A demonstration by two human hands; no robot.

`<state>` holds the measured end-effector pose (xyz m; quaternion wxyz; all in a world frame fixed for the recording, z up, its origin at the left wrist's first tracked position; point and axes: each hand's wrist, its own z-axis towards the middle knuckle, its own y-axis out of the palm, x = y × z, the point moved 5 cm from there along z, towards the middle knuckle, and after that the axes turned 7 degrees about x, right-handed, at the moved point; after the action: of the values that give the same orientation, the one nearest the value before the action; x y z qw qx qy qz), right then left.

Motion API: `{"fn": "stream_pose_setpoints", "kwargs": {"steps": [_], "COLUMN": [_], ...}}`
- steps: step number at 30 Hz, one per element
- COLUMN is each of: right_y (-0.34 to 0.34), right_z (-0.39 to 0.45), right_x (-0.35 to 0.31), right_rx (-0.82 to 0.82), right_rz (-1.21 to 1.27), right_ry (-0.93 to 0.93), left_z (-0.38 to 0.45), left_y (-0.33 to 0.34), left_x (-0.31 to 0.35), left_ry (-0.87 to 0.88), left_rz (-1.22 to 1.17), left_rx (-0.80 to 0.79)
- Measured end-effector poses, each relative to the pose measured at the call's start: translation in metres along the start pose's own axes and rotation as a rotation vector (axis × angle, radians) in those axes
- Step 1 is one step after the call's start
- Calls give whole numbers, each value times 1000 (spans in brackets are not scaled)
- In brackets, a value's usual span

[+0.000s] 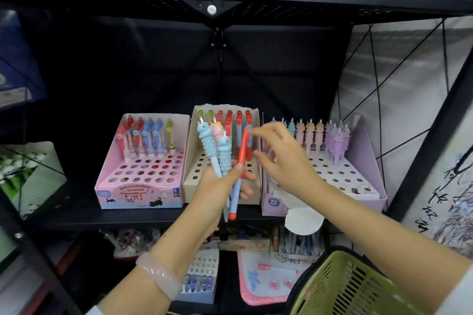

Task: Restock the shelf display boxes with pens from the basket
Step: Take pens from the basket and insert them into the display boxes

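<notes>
On the black shelf (76, 215) in front of me, the pink display box (143, 163) sits farthest left, a row of red, blue and yellow pens standing in its back holes. Next to it is the beige display box (222, 158), red-topped pens lined along its rear. In front of that box my left hand (217, 184) is clenched around a bunch of pens (220, 151), blue and pink animal-topped ones fanned upward and a red-and-blue pen (239, 174) slanting through the grip. My right hand (284, 158) pinches the top of that red-and-blue pen with fingertips, the other fingers spread. Behind it stands the lilac display box (358, 169), pastel pens along its back. At lower right, the green basket (343, 286) hangs on my right arm.
</notes>
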<state>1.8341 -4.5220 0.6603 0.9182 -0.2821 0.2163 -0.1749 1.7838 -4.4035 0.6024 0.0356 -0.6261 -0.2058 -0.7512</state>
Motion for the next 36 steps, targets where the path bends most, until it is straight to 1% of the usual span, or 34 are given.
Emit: {"fn": "stream_pose_setpoints", "kwargs": {"steps": [1, 2, 3, 6, 8, 9, 10, 13, 14, 16, 17, 19, 22, 27, 30, 32, 33, 34, 36], "right_y": [3, 6, 9, 16, 20, 21, 21, 22, 25, 37, 43, 56, 67, 77, 76, 67, 61, 54, 40], "right_z": [-2, -5, -7, -6, -4, -3, 0, 8, 11, 17, 18, 21, 25, 27, 30, 33, 34, 34, 30], "right_x": [-10, -17, -22, -31, -30, -26, -18, 15, 24, 33, 35, 38, 40, 35, 36, 35, 34, 31, 19], "right_rx": [-8, -24, -26, -5, -14, -20, -18, 32, 46, 65, 56, -13, -120, -298, -345, -334, -292, -231, -85], "right_rz": [-110, -185, -232, -260, -289, -278, -228, 11, 96, 274, 318, 256, 65, -139, -167, -200, -206, -187, -63], "right_ry": [-194, -333, -416, -488, -512, -471, -360, 163, 290, 476, 530, 557, 511, 460, 487, 504, 505, 511, 512], "left_z": [-1, -2, -3, -7, -7, -7, -6, -3, -3, -2, -2, -2, -1, -1, -2, -3, -4, -4, -5], "left_y": [-4, -8, -11, -17, -21, -24, -27, -37, -40, -44, -45, -48, -55, -63, -63, -63, -63, -62, -61], "left_x": [2, 3, 4, 4, 5, 6, 7, 9, 9, 7, 6, 3, 1, 1, 2, 3, 4, 4, 5], "left_ry": [-9, -17, -28, -63, -51, -39, -27, -9, -13, -16, -14, -17, -31, -2, 24, 41, 47, 51, 65], "left_rz": [-22, -38, -49, -55, -31, -21, -9, 12, 2, -2, 6, 13, 11, 24, 40, 58, 66, 72, 81], "left_rx": [8, 9, 2, -26, -10, 5, 19, 54, 62, 61, 54, 50, 61, 32, -6, -19, -23, -26, -29]}}
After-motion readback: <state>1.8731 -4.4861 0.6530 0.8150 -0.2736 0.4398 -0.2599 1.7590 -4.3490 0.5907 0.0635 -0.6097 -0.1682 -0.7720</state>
